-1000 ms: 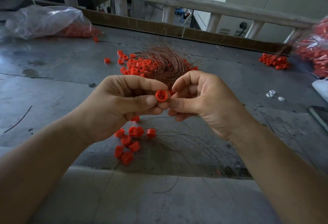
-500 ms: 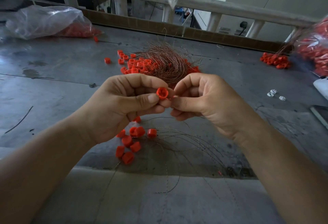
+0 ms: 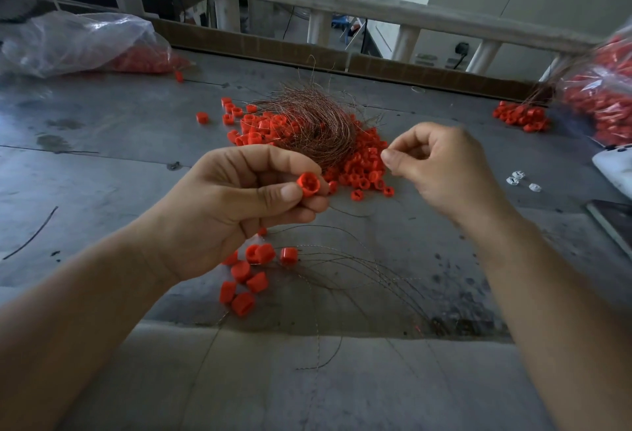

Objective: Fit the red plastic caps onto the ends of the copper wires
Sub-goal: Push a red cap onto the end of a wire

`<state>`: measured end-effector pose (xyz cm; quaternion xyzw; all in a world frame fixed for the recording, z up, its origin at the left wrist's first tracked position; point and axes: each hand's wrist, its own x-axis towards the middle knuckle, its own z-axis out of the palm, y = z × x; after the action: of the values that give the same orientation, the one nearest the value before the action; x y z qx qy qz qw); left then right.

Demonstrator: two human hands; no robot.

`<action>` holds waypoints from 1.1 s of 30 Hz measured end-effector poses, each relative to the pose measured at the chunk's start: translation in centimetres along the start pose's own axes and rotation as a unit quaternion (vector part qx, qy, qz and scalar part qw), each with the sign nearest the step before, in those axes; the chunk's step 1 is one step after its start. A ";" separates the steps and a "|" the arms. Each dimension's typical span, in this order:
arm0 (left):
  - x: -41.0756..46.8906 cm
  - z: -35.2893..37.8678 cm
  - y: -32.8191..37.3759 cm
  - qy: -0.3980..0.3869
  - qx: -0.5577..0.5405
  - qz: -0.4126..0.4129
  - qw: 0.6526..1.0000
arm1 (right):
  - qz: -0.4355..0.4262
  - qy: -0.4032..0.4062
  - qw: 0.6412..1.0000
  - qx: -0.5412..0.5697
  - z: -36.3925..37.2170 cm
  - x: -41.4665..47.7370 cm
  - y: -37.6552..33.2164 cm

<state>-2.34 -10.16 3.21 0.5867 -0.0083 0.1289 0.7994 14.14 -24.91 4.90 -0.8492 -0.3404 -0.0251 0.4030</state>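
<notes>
A: L hand (image 3: 219,205) — state?

B: Pinching one red cap (image 3: 308,184) btw thumb and forefinger, open end facing the camera. A thin wire (image 3: 349,213) trails out from under those fingers toward the worktop (image 3: 102,157). Can't tell if its end is seated in the cap.

A: R hand (image 3: 441,164)?

B: Apart from the L, raised, thumb and forefinger tips closed narrow. Could be a wire end in the pinch, too fine and blurred to say. So: cannot tell what it holds, if anything.

A: Step?

B: Judged mid-cycle. Either one cap just fitted or a wire end about to go in. Next move prob needs the R to bring a wire tip to the cap mouth, L keeping the cap steady, then push straight in. Fine alignment, tiny target.

A: Around?

B: Under the L hand, a small group of capped wires (image 3: 246,276) w/ strands fanning right. Beyond the hands, wire bundle (image 3: 314,123) lying on the loose cap pile (image 3: 359,170). Bag (image 3: 78,44) of caps far left, another bag (image 3: 605,95) far right, small cap heap (image 3: 519,117) near it. Few white bits (image 3: 516,179) to the right.

A: In the way?

B: Nothing blocks the hands. Risk is tangle: strands cross each other, pulling one may drag others.
</notes>
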 end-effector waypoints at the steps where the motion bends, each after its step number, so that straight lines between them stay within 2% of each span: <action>1: 0.0 0.0 0.0 0.001 0.000 0.000 1.000 | -0.006 0.002 0.999 -0.049 0.2 0.1 0.5; 3: -0.1 0.0 0.1 0.001 -0.002 0.000 1.000 | -0.007 -0.029 0.995 -0.091 0.7 0.3 1.1; 8: -0.1 -0.2 0.0 -0.018 -0.003 0.001 1.000 | -0.048 -0.082 0.990 -0.106 2.4 0.1 1.4; 12: -0.3 -0.5 0.0 -0.079 -0.008 -0.009 0.997 | -0.065 -0.128 0.977 -0.159 3.2 0.1 1.4; 15: -0.2 -0.7 -0.1 -0.116 -0.012 -0.022 0.993 | -0.073 -0.136 0.973 -0.171 3.2 0.2 1.4; 21: -0.3 -0.7 -0.2 -0.112 -0.006 -0.024 0.993 | -0.080 -0.120 0.980 -0.133 3.3 0.0 1.5; 25: -0.4 -0.7 -0.1 -0.118 -0.006 -0.028 0.993 | -0.097 -0.131 0.974 -0.156 3.9 -0.4 1.2; 29: -0.3 -0.5 0.0 -0.078 0.013 -0.032 0.996 | -0.059 -0.104 0.986 -0.112 2.9 -0.3 0.8; 33: 0.0 -0.5 -0.3 0.008 0.064 -0.037 0.997 | -0.025 -0.054 0.998 0.009 1.3 -0.4 -0.1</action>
<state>-2.31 -9.79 2.83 0.6353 0.0280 0.1042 0.7646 13.43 -24.13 3.96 -0.8370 -0.3829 0.0132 0.3907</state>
